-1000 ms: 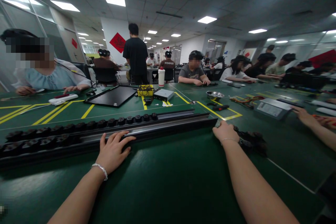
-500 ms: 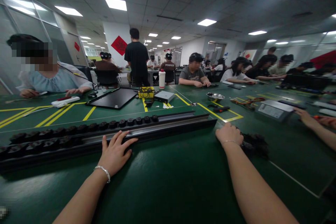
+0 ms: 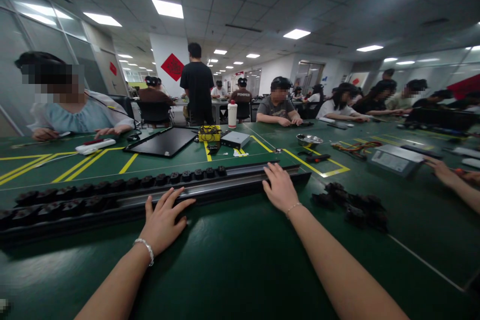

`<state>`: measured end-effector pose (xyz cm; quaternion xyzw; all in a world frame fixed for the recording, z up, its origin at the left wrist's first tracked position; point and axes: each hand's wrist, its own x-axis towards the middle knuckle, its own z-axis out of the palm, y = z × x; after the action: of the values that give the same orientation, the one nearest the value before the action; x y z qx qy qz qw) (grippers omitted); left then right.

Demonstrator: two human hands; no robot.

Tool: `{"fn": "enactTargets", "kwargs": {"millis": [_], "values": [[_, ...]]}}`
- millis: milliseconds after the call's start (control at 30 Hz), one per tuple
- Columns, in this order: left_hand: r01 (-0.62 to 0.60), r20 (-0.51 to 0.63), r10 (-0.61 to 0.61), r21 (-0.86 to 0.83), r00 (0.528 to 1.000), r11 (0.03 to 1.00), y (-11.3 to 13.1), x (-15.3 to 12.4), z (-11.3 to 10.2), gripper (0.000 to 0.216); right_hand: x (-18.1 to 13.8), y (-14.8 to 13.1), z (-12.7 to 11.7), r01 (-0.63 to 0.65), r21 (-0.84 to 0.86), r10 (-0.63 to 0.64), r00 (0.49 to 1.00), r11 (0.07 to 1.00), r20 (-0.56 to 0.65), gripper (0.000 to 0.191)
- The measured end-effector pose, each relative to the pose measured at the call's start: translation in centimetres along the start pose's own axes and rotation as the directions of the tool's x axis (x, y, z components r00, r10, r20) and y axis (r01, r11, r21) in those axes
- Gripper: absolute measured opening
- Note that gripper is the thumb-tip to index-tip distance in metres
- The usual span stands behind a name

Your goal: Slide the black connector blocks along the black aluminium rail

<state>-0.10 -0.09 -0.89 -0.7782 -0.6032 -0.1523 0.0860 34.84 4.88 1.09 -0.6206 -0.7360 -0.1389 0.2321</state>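
Near row: dark round pieces (image 3: 73, 207) are filling the left part of the near rail (image 3: 225, 188), which is lying on the desk (image 3: 240, 260).
Far row: more dark pieces (image 3: 102, 188) are sitting in the far rail (image 3: 245, 168), just behind, and reaching further right.
Left hand: the left hand (image 3: 163, 220) is spreading wide, its fingertips touching the near rail.
Behind the rails: a black panel (image 3: 165, 141), a yellow box (image 3: 209, 133) and a silver box (image 3: 235, 139) are lying.
Right hand: the right hand (image 3: 280, 190) is reaching over the rails near their right end, fingers slightly apart; whether it is gripping anything, I cannot tell.
Loose pile: dark pieces of unclear shape (image 3: 352, 202) are lying right of the rails.
Right side: a co-worker's hand (image 3: 444, 170) is resting beside a metal box (image 3: 395, 160).
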Motion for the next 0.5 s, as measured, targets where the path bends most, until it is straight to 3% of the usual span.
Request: {"fn": "enactTargets", "kwargs": {"millis": [133, 233, 333, 400, 500], "values": [[0.04, -0.08, -0.043, -0.033, 0.996, 0.999, 0.0, 0.2, -0.5, 0.045, -0.3, -1.8, 1.5, 0.101, 0.062, -0.107, 0.988, 0.993, 0.11, 0.045], [0.191, -0.192, -0.193, -0.027, 0.962, 0.981, -0.5, 0.2, -1.2, 0.046, -0.6, -1.6, 2.0, 0.113, 0.082, -0.121, 0.988, 0.99, 0.098, 0.039], [0.448, -0.29, -0.442, -0.048, 0.849, 0.893, -1.8, -0.2, -2.0, 0.054, -0.7, -1.3, 2.0, 0.129, 0.1, -0.137, 0.987, 0.987, 0.078, 0.037], [0.584, -0.273, -0.591, -0.115, 0.759, 0.803, -3.0, -0.6, -2.3, 0.06, -0.7, -1.3, 1.9, 0.131, 0.099, -0.138, 0.988, 0.986, 0.068, 0.037], [0.663, -0.28, -0.689, -0.194, 0.669, 0.723, -4.6, -1.3, -2.2, 0.066, -0.7, -1.5, 1.9, 0.129, 0.089, -0.134, 0.99, 0.988, 0.053, 0.037]]}}
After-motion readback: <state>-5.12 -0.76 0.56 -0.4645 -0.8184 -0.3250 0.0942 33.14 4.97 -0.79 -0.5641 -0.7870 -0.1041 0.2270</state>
